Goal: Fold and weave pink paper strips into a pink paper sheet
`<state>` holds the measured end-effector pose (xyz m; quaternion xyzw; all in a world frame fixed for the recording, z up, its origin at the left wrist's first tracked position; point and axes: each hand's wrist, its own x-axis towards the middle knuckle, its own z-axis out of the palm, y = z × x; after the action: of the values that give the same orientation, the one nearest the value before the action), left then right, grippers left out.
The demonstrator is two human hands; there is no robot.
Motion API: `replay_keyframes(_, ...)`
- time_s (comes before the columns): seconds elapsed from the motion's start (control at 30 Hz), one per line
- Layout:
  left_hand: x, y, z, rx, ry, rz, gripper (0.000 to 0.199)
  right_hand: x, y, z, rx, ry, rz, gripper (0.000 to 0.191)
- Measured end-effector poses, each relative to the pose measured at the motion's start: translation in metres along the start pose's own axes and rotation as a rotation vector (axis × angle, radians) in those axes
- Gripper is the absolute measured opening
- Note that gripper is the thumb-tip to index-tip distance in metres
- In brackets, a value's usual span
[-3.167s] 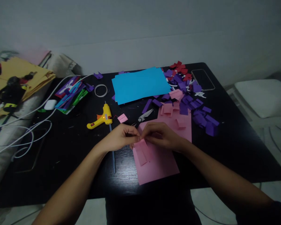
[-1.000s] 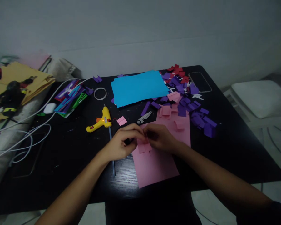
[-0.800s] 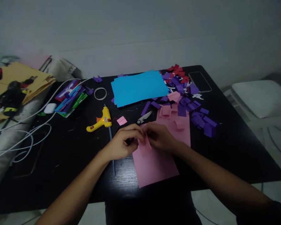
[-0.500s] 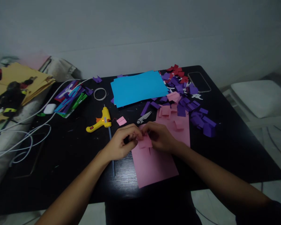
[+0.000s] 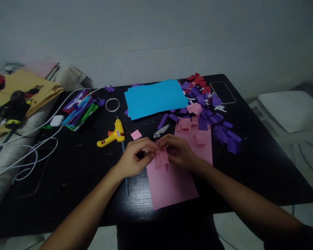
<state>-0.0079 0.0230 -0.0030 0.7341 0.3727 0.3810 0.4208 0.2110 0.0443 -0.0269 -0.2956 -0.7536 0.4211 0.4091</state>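
Between my two hands is a small folded pink paper piece [image 5: 161, 158], held just above a larger pink sheet [image 5: 172, 189]. My left hand [image 5: 135, 156] pinches its left side with thumb and fingers. On the other side, the bent fingers of my right hand [image 5: 178, 152] grip its upper right edge. Just beyond my fingers lie scissors [image 5: 161, 131], their handles partly hidden. Left of them are a small creased pink square [image 5: 136, 134] and a yellow glue gun [image 5: 115, 133] with a glue stick [image 5: 126, 184] in line with it.
Blue sheets [image 5: 156, 99] lie at the back. Purple scraps [image 5: 221, 130] and red scraps [image 5: 198, 80] spread to the right, near a phone [image 5: 223, 92]. A tape roll [image 5: 112, 104], coloured paper strips [image 5: 80, 107] and white cables [image 5: 36, 149] occupy the left. A white stool [image 5: 289, 111] stands at right.
The small pink paper has turned slightly in my fingers, and its fold now shows more. Both hands stay almost in place, while the whole view has shifted a little.
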Motion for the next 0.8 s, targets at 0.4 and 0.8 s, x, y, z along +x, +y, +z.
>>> replay_keyframes(0.4,-0.0007,0.0045,0.0018,0.088,-0.019,0.103,0.032,-0.001,0.0051,0.0032,0.029,-0.004,0.025,0.01)
replay_keyframes(0.8,-0.0015,0.0024,-0.0008,0.041,-0.018,0.098,0.024,-0.0008,0.0007,0.0027,-0.03,-0.074,-0.077,0.019)
